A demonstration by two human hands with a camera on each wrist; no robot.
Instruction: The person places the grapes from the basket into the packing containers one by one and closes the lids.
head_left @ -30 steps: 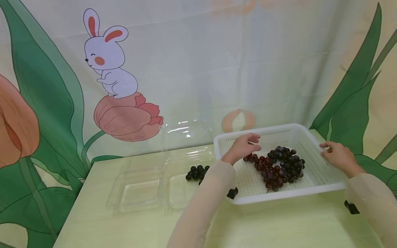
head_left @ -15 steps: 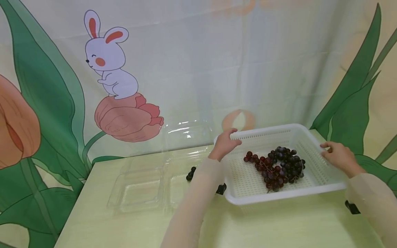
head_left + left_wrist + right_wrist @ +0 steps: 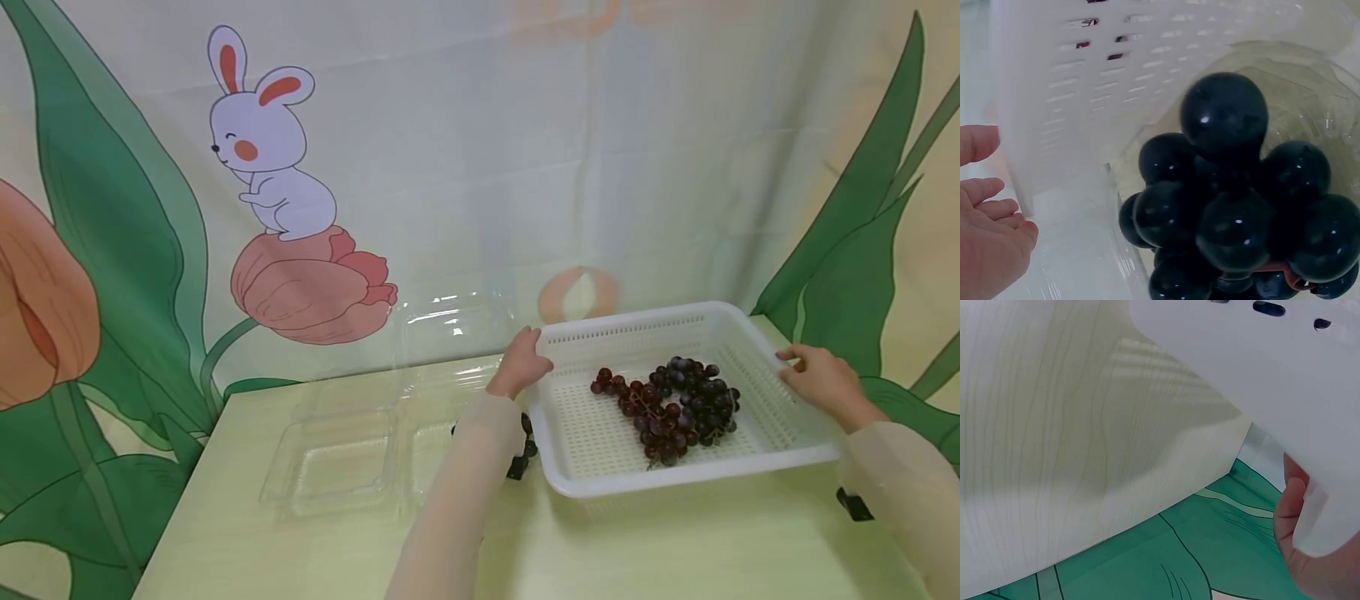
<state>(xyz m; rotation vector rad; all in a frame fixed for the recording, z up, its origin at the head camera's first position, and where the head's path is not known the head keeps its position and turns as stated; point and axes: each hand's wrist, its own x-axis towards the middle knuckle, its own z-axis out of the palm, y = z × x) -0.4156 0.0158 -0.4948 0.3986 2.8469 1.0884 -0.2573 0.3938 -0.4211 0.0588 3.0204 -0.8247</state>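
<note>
White plastic basket (image 3: pixel 675 477): take clock positions from its centre, near rim at 6 o'clock. Just outside, between 8 and 9 o'clock, a dark bunch (image 3: pixel 1172 215) sits below the left wrist; keep the basket wall off it. Inside, red grapes (image 3: pixel 654 427) lie at 8 o'clock, touching black grapes (image 3: pixel 708 410) at 3 o'clock; hold the base level so neither bunch rolls. Right hand (image 3: pixel 825 387), 3 o'clock: fingers curled round the rim, gripping. Left hand (image 3: pixel 517 365), between 9 and 10 o'clock: fingers relaxed at the rim, thumb apart, not clamped; seat it firmly before loading. Beyond, at 10 o'clock: clear lid (image 3: pixel 450 323), raised.
</note>
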